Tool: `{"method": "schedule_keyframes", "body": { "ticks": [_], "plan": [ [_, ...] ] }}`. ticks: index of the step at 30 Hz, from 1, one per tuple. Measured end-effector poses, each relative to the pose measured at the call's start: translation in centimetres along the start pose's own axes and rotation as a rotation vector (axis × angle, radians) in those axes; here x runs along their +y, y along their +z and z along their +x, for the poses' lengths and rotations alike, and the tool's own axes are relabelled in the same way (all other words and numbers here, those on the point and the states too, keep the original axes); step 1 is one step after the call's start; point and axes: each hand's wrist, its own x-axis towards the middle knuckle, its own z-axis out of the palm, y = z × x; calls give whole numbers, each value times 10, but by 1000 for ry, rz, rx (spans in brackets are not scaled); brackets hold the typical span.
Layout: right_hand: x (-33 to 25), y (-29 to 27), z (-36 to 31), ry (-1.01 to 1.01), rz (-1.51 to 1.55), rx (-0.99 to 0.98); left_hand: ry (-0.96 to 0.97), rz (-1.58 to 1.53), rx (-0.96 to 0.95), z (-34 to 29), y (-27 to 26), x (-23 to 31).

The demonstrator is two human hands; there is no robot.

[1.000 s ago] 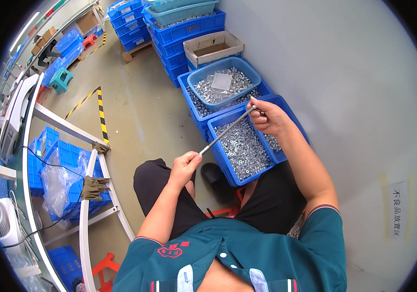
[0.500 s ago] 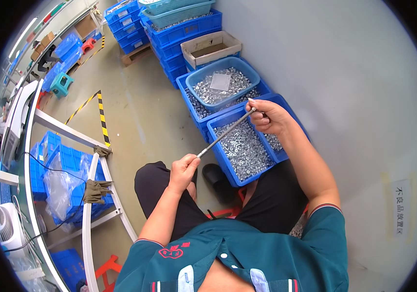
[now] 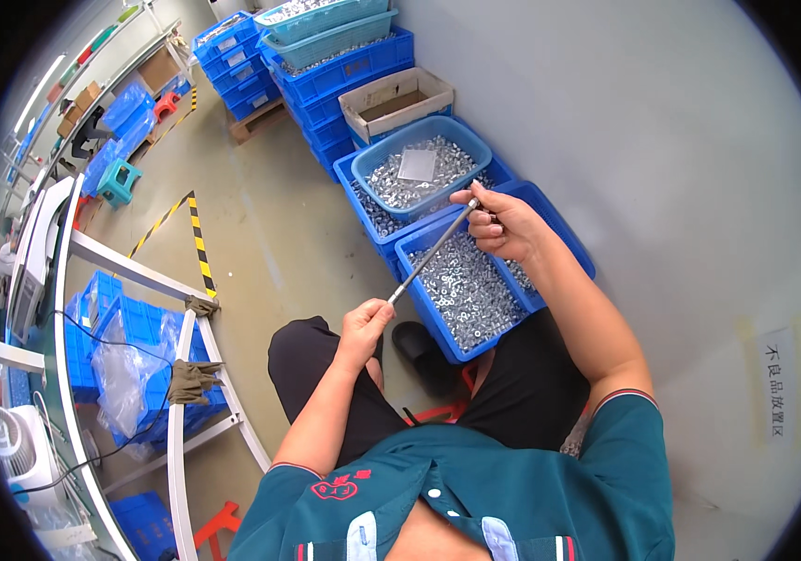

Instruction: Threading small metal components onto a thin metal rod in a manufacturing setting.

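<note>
A thin grey metal rod (image 3: 433,252) slants between my two hands, its far end up to the right. My left hand (image 3: 366,329) is closed around its near end, where a shinier section shows at the fingers. At the far end my right hand (image 3: 503,226) has its thumb and fingers pinched about the tip; whether a small part is there too is hard to see. Below the rod stands a blue bin (image 3: 456,348) full of small shiny metal parts (image 3: 469,290), nut-like or sleeve-like. A light-blue basket (image 3: 391,208) of similar parts, with a pale card (image 3: 417,165) on top, sits beyond.
Stacked blue crates (image 3: 353,79) and a white-rimmed box (image 3: 396,103) line the grey wall (image 3: 662,187). On the left are a white metal frame (image 3: 176,467), blue crates (image 3: 152,346) with clear plastic, and a fan (image 3: 12,444). Yellow-black tape (image 3: 202,248) marks the floor.
Both hands and the rod keep nearly the same pose. My right hand has shifted slightly left, and its index finger now reaches out past the rod's tip. The view has tilted a little.
</note>
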Motion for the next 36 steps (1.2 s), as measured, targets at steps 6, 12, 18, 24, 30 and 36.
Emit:
{"method": "schedule_keyframes", "body": {
  "ticks": [6,12,18,24,30,36],
  "plan": [
    [-2,-15,-2,3,-20,-35,-18,-68,-17,-1,3,7],
    [-9,-9,-6,-77,-35,22,5,-25,3,-1,-4,-1],
    [-5,-14,-3,-138,-127,-19,-34,-66,38,-4,-6,-2],
    [5,-3,6,-157,-135,66,2,-32,56,-6,-7,-1],
    [15,1,13,-254,-131,93,-10,-30,62,-6,-6,-2],
    [48,21,19,104,-407,44,-8,-3,70,1,-1,4]
  ]
}}
